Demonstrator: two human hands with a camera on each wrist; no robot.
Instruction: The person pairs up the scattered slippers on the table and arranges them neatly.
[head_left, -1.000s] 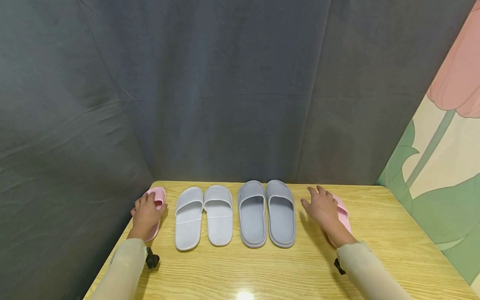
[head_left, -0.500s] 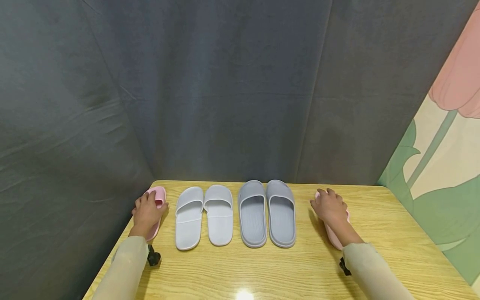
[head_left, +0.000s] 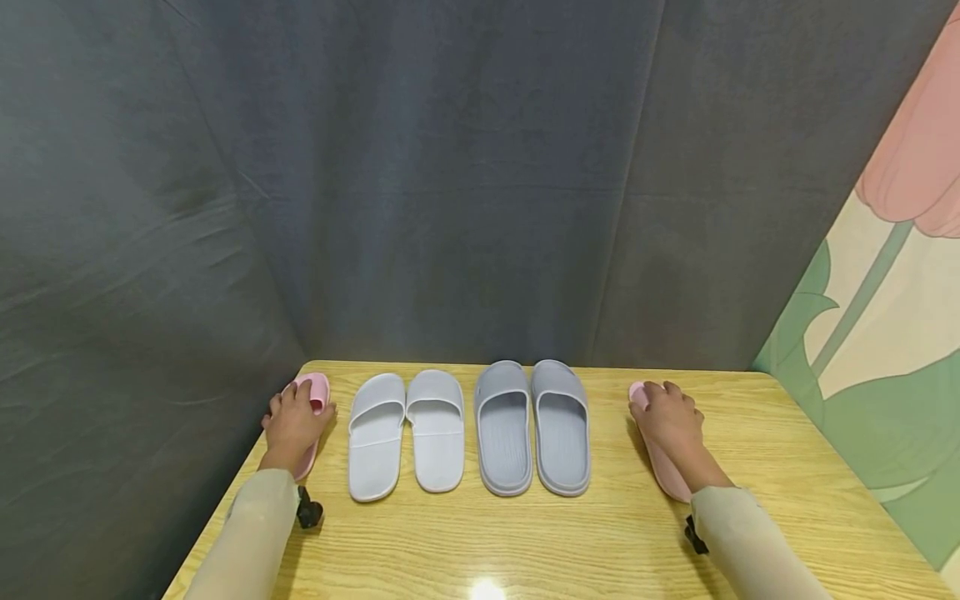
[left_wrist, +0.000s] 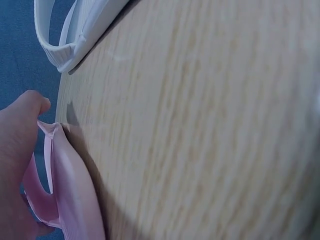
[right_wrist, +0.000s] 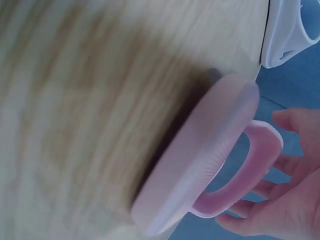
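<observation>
At the table's left end my left hand [head_left: 295, 425] spreads its fingers over the strap of a pink slipper [head_left: 321, 387]. In the left wrist view, the thumb stands just off the strap edge of that pink slipper [left_wrist: 75, 185]. A second pink slipper [head_left: 664, 472] lies slightly slanted on the right, its upper part covered by my right hand [head_left: 672, 421]. From the right wrist, this pink slipper [right_wrist: 197, 157] shows its side and strap, with the fingers loosely bent near the strap and the thumb held apart. Neither hand visibly grips its slipper.
Between the hands lie a pair of white slippers [head_left: 375, 472] and a pair of grey slippers [head_left: 564, 454], toes toward the back edge. They rest on a wooden table [head_left: 480, 542]. A dark curtain [head_left: 465, 208] hangs behind; a flowered wall [head_left: 870, 333] stands to the right.
My right hand has moved right, from the left side of its pink slipper to over it, uncovering the slipper's left edge. The left hand and the other slippers have stayed in place.
</observation>
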